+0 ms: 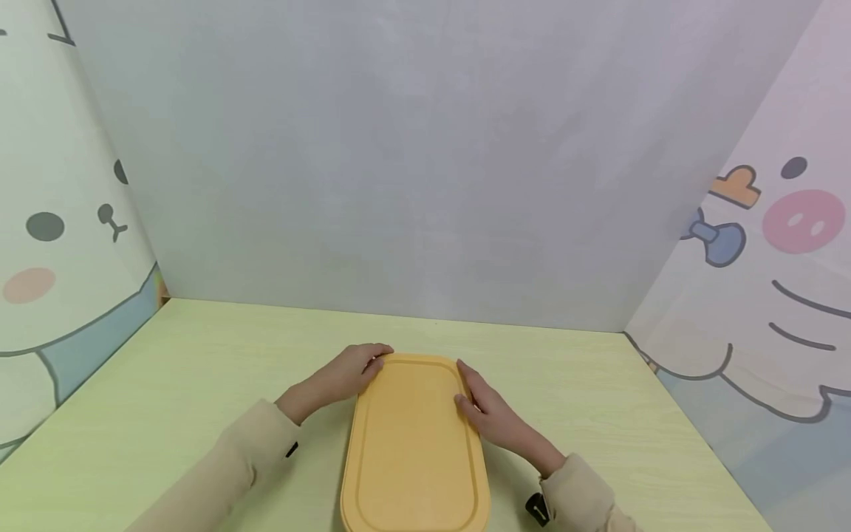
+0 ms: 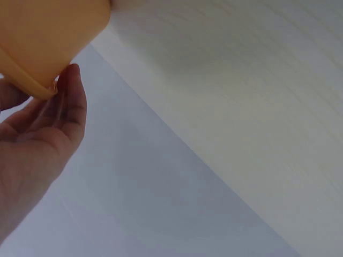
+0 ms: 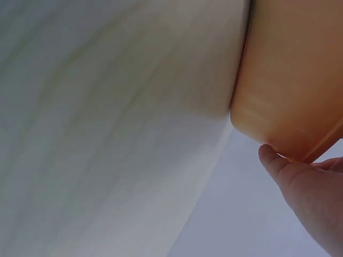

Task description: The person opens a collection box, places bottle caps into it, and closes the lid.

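A yellow-orange plastic storage box stands lengthwise on the table, its flat lid (image 1: 419,443) with rounded corners facing up. In the head view my left hand (image 1: 349,372) grips the rim at the far left corner. The left wrist view has its fingers curled beneath the rim, beside the box wall (image 2: 53,32). Across from it, my right hand (image 1: 495,414) holds the far right corner, thumb on the lid's top and fingers down the side. In the right wrist view a fingertip touches the box's side (image 3: 289,80). What the box contains is hidden.
The pale wood-grain table (image 1: 233,355) extends around the box to a grey back wall (image 1: 412,162). Cartoon-printed panels stand at the left (image 1: 73,170) and right (image 1: 764,310). Beige sleeves (image 1: 226,465) cover both forearms, and a small black piece (image 1: 537,509) shows by the right cuff.
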Motion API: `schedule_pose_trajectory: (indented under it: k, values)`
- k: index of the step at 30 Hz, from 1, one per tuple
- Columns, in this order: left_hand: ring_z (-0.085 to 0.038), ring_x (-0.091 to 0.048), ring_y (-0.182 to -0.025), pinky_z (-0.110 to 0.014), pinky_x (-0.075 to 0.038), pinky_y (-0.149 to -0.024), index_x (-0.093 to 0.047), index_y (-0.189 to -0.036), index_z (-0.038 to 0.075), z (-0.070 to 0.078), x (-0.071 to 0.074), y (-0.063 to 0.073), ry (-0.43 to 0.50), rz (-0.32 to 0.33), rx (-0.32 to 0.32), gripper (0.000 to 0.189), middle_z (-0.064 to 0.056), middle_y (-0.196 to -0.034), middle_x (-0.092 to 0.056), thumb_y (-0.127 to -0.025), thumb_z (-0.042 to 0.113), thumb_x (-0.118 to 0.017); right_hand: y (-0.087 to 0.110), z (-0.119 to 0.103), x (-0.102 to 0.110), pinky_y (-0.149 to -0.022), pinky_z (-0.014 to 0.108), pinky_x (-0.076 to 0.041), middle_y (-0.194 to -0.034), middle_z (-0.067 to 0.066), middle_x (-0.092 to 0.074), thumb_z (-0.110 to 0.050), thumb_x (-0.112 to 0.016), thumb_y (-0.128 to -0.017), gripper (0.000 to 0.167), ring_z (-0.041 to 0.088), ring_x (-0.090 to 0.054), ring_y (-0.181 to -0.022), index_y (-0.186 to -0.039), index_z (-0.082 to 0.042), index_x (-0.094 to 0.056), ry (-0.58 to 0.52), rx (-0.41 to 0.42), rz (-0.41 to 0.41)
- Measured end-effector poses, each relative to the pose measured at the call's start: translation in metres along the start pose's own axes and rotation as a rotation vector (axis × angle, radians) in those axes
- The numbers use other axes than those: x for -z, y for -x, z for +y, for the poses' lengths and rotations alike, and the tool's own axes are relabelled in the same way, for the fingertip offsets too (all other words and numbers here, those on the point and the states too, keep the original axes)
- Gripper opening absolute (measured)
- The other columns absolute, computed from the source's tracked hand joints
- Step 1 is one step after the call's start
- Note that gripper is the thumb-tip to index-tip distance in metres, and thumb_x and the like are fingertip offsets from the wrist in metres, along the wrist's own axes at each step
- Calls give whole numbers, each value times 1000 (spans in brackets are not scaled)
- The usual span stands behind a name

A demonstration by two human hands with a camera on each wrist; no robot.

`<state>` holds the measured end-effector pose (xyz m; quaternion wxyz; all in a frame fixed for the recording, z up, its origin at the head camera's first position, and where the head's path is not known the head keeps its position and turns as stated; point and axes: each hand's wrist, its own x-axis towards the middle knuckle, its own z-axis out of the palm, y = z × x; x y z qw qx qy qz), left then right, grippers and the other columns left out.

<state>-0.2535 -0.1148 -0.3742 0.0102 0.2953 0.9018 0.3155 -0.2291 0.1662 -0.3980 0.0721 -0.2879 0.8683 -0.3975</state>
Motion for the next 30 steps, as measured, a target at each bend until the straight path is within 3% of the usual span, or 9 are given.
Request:
schedule_pose_trajectory:
  k: [4,6,8,11,15,22,30]
  values:
    - [-38,-43,-123,-48,-38,-99,-35,-134,-12,9,-6,11,-68,-11,44,44,-27,-131,-45,-97,12,-39,3,-4,-2,-104,45,-32,-150,21,-12,-29,-39,-97,66,30,-32,-132,-146,0,-4,-8,0,-16]
    - [-39,-36,-128,-49,-34,-102,-26,-138,-11,12,-5,20,-58,-40,78,52,-28,-137,-37,-97,19,-39,6,-4,-2,-105,46,-30,-152,18,-6,-32,-40,-97,69,29,-26,-135,-146,-5,0,-30,-17,-51]
    - [-38,-27,-134,-50,-29,-105,-17,-141,-9,16,-3,29,-24,-87,114,62,-28,-143,-26,-97,27,-41,9,-6,0,-108,48,-24,-153,11,3,-36,-42,-95,74,27,-17,-139,-146,-11,6,-55,-43,-101]
    - [-36,-12,-139,-51,-21,-109,-3,-145,-4,20,2,44,60,-178,172,80,-24,-150,-8,-93,41,-44,15,-9,1,-110,56,-8,-152,4,15,-38,-43,-94,79,24,11,-141,-145,-18,14,-59,-70,-159]
    - [-34,1,-140,-53,-15,-110,10,-144,2,23,4,58,176,-249,210,93,-20,-152,8,-89,49,-48,20,-11,-1,-109,58,-5,-151,3,19,-38,-43,-95,80,25,14,-140,-144,-17,17,-55,-76,-171]
    - [-37,1,-140,-54,-15,-109,12,-144,1,20,-2,60,195,-203,167,92,-23,-151,9,-90,47,-47,17,-9,-4,-110,54,-7,-152,5,18,-36,-40,-96,77,25,12,-141,-144,-11,15,-24,-71,-138]
    - [-37,-4,-140,-53,-17,-110,7,-144,-3,8,-3,45,131,-132,159,87,-25,-150,2,-92,44,-45,4,-2,-3,-110,53,-10,-152,16,10,-31,-39,-97,73,33,6,-140,-145,-2,8,39,20,-57]
